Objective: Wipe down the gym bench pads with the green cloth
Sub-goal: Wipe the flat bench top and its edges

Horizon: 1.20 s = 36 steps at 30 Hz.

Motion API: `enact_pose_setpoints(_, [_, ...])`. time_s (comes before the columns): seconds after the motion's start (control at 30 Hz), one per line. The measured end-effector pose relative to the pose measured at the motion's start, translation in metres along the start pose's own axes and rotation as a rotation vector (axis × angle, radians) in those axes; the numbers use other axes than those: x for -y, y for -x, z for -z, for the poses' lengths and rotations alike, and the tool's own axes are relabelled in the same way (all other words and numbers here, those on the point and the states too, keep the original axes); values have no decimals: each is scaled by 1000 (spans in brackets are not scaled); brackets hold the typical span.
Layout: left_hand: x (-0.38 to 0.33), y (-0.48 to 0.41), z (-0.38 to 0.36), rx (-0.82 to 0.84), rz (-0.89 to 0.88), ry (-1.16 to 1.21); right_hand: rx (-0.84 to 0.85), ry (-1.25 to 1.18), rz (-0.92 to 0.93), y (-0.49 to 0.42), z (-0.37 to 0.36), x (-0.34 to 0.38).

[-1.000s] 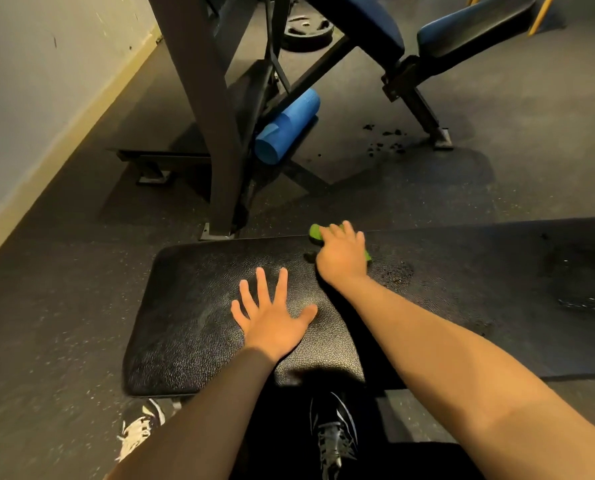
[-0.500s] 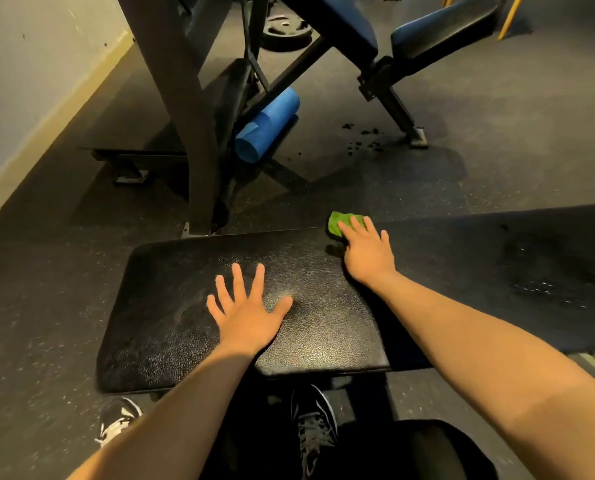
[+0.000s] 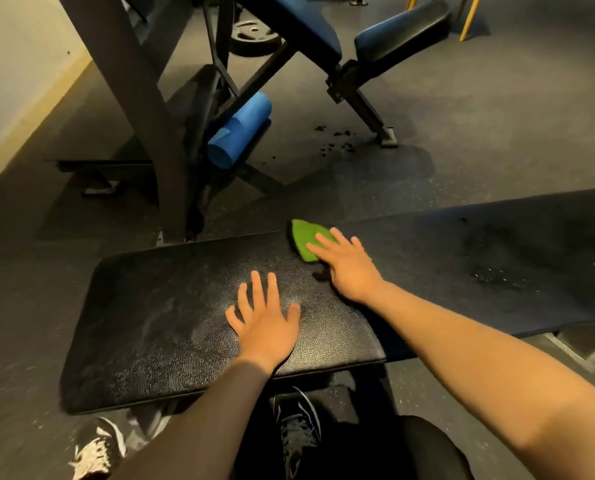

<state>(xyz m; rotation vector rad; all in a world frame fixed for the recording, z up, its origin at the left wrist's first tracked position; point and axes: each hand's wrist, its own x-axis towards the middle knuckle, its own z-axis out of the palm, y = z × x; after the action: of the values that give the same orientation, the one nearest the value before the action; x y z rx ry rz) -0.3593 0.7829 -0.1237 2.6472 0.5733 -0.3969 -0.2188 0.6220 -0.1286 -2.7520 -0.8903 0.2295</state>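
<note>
Broadly, the surface (image 3: 185, 323) is 1 long black pad lying left to right across the view, and most of its length runs off to the right. Its left end looks dull and faintly streaked. Further right a patch of pale specks (image 3: 496, 275) sits on it, well apart from both hands.

The right hand (image 3: 349, 268) reaches to the far edge near the pad's middle. Its grip is spread, with the fingers (image 3: 323, 249) straight and pressing flat on the cloth (image 3: 304, 237), not curled round it. The left hand (image 3: 266, 323) lies palm down on bare pad, near the right and closer to the body. Its grip is spread too and holds nothing, so it seems to brace.

The cloth lies at the far edge of the surface, under the right fingertips, and pokes out beyond them to the left and away from the person. Only the right hand touches it. The speckled stretch lies to that hand's right, so a sweep that way along the long axis looks like the likely need.

The cloth is small and bright green, bunched into a rough leaf shape with a pointed far tip, and it lies soft and flat under the fingers.
</note>
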Motion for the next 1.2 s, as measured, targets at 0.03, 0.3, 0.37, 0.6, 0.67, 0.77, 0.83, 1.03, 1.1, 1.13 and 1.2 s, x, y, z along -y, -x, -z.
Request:
enact_pose_setpoints(0.03, [-1, -1, -1, -1, -3, -8, -7, -5, -71, -9, 4, -10])
enact_pose_setpoints(0.3, [-1, -2, -5, -12, -2, -8, -73, -25, -89, -8, 1, 1])
enact_pose_setpoints(0.37, [-3, -1, -4, -15, 6, -17, -61, -64, 32, 17, -5, 16])
enact_pose_setpoints(0.6, [-5, -1, 0, -20, 26, -27, 43, -164, 244, 53, -16, 33])
enact_pose_setpoints(0.67, [-6, 0, -1, -30, 36, -37, 19, -119, 203, 38, -13, 23])
enact_pose_setpoints(0.77, [-6, -1, -5, -31, 46, -48, 2, -65, 10, 3, 0, 4])
enact_pose_setpoints(0.83, [-5, -3, -6, -28, 45, -45, 11, -33, -121, -18, 9, -10])
enact_pose_setpoints(1.03, [-3, -4, -8, -34, 34, -37, -26, -64, -182, -17, 1, -1])
enact_pose_setpoints(1.1, [-4, -3, -7, -47, 28, -32, -48, -83, -105, 3, -4, 9])
enact_pose_setpoints(1.13, [-4, -3, -7, -50, 27, -28, -50, -90, -57, 13, -7, 13])
enact_pose_setpoints(1.2, [-5, -2, -8, -67, 21, -32, -53, -96, 8, 28, -13, 19])
